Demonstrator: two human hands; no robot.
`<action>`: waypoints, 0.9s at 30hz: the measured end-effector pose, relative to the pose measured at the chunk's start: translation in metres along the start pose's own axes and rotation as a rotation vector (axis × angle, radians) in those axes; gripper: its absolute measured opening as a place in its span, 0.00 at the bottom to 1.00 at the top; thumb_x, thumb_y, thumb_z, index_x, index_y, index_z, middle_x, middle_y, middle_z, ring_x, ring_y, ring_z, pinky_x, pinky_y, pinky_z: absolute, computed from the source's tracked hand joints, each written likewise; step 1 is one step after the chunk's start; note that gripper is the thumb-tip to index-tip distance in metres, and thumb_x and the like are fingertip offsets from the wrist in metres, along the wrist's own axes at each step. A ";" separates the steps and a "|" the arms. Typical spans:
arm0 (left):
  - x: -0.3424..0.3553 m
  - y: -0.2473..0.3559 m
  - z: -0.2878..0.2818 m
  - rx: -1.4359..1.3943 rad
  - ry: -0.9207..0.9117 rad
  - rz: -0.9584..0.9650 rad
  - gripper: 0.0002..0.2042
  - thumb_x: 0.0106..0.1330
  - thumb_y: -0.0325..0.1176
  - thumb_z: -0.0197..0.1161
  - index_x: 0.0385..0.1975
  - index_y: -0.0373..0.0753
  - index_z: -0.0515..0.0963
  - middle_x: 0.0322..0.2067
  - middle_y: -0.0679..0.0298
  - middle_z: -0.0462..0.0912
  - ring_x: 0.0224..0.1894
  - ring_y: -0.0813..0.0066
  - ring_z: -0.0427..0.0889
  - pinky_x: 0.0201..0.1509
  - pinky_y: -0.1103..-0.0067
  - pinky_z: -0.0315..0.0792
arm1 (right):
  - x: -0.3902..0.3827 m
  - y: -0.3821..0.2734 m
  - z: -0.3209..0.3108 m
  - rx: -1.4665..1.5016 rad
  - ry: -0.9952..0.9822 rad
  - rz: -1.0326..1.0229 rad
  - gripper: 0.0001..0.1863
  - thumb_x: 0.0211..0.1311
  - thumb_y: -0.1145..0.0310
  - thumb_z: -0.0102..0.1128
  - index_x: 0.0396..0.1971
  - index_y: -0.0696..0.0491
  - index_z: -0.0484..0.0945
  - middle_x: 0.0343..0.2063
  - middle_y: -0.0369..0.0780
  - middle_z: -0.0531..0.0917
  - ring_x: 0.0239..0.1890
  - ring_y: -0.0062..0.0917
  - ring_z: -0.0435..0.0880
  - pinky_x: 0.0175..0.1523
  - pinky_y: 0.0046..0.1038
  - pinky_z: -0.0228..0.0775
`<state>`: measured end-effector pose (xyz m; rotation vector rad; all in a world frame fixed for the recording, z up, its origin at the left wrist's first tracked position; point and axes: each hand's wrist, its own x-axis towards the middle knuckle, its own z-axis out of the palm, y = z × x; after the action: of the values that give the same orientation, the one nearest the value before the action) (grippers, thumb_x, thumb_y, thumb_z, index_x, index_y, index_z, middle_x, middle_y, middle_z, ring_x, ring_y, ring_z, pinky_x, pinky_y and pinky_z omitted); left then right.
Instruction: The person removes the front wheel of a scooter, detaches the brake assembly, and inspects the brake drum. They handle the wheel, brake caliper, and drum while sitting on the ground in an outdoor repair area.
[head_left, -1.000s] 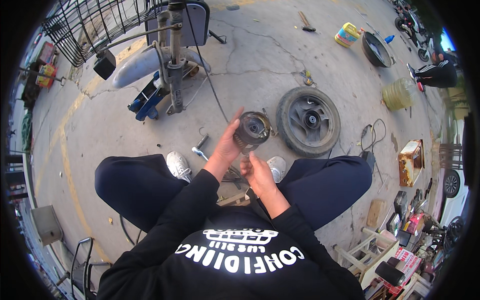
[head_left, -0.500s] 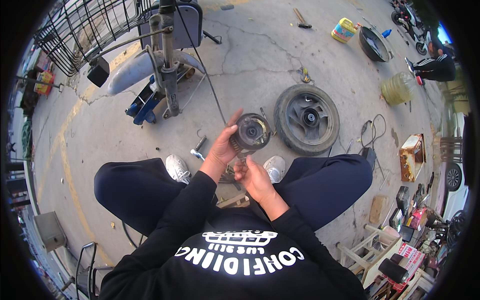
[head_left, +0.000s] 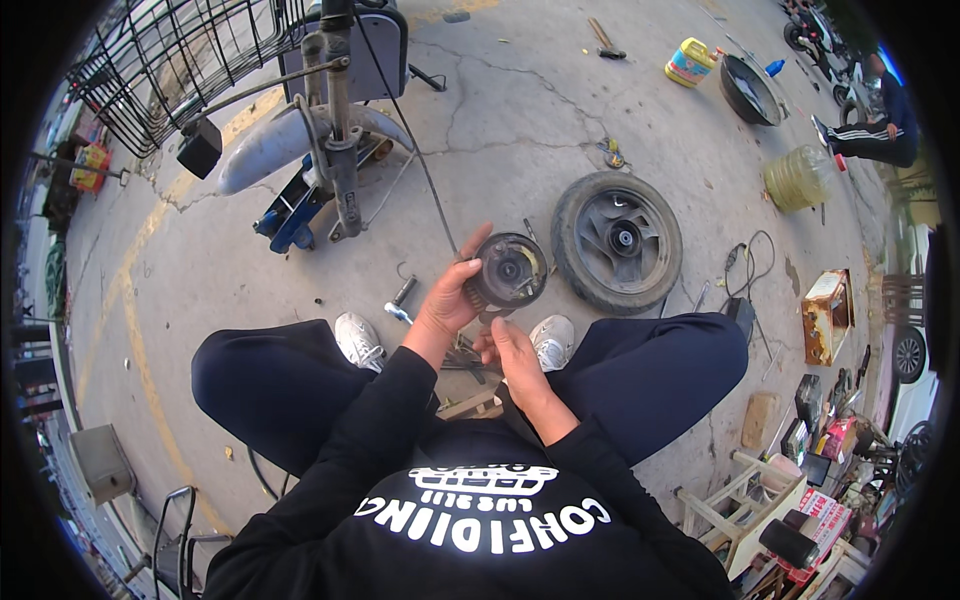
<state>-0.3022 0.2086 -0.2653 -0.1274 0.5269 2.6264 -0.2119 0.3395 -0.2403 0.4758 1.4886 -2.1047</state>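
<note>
**Drum (head_left: 510, 268) in left hand (head_left: 452, 295), centre of frame**

Lower left: grey box (head_left: 100, 462) on ground (head_left: 500, 180). Upper left: wire basket (head_left: 185, 60), black block (head_left: 201, 148) just below it. Next right, grey fender (head_left: 255, 158), then blue jack (head_left: 290, 215) low beside the fork (head_left: 343, 165). Dark cable (head_left: 402, 115) slants down from upper left to near left hand; can't tell if they touch.

Left of centre: white left shoe (head_left: 358, 340), wrench (head_left: 400, 300) on ground just right of it.

Left hand grasps drum at its left side, thumb over the rim, index finger reaching up past it. Drum is dark and round, hollow face up, some yellowish stuff inside. Right hand (head_left: 518, 360) sits just below drum, fingers curled, thumb up; can't tell if it grips anything or touches drum. Right shoe (head_left: 552, 342) just right of that hand.

Upper right of centre: hammer (head_left: 606, 42) on ground. Below it, wheel (head_left: 626, 238) lies flat, tyre on, just right of drum in frame. Upper right: yellow jug (head_left: 690, 63), black basin (head_left: 750, 90) near it, clear bottle (head_left: 797, 180) lower down. Mid right: rusty box (head_left: 826, 318). Far right edge: another person (head_left: 880, 140), dark clothes.
</note>
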 end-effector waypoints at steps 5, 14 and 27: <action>0.002 -0.002 -0.001 0.012 0.024 0.015 0.33 0.62 0.34 0.58 0.68 0.43 0.54 0.57 0.55 0.71 0.59 0.63 0.73 0.62 0.67 0.69 | 0.003 0.008 -0.005 0.146 -0.018 0.032 0.20 0.70 0.53 0.50 0.37 0.58 0.74 0.27 0.35 0.77 0.28 0.16 0.70 0.36 0.18 0.64; 0.002 -0.003 -0.001 0.009 0.035 0.034 0.35 0.62 0.36 0.59 0.69 0.45 0.52 0.58 0.56 0.70 0.59 0.63 0.72 0.63 0.67 0.68 | 0.007 0.009 0.010 -0.106 0.188 -0.262 0.11 0.67 0.63 0.56 0.32 0.56 0.72 0.26 0.34 0.76 0.27 0.14 0.71 0.34 0.17 0.65; 0.003 -0.004 -0.003 -0.006 0.033 0.052 0.33 0.63 0.36 0.58 0.68 0.46 0.53 0.58 0.58 0.71 0.59 0.64 0.72 0.63 0.66 0.68 | 0.007 0.004 0.003 -0.112 0.103 -0.108 0.17 0.71 0.58 0.50 0.35 0.59 0.75 0.27 0.37 0.79 0.28 0.18 0.73 0.36 0.20 0.65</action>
<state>-0.3031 0.2124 -0.2703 -0.1612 0.5399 2.6813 -0.2153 0.3338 -0.2462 0.4773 1.7158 -2.0923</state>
